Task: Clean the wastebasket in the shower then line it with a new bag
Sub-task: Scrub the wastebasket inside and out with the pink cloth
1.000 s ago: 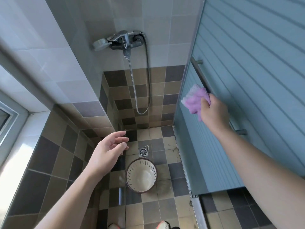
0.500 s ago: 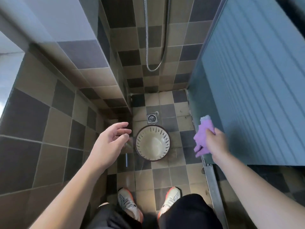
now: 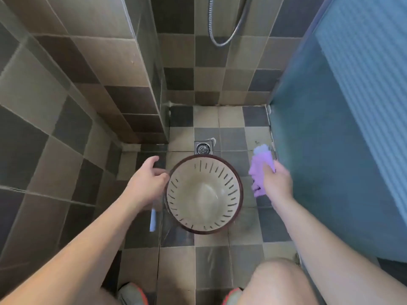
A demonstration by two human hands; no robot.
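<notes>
The cream wastebasket (image 3: 203,194) with a dark rim stands upright on the checkered shower floor (image 3: 211,260), just in front of the floor drain (image 3: 203,148). Just left of it, the left hand (image 3: 148,181) reaches its rim with loosely curled fingers; whether they touch is unclear. Just right of it, the right hand (image 3: 278,183) grips a purple cloth (image 3: 261,170), fingers curled round it.

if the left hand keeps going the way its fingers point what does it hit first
Most likely the wastebasket: the left hand is open, its fingers aimed right at the dark rim, their tips already at or almost on it. Depth is unclear from above, so actual contact cannot be confirmed. Nothing else lies between.
</notes>
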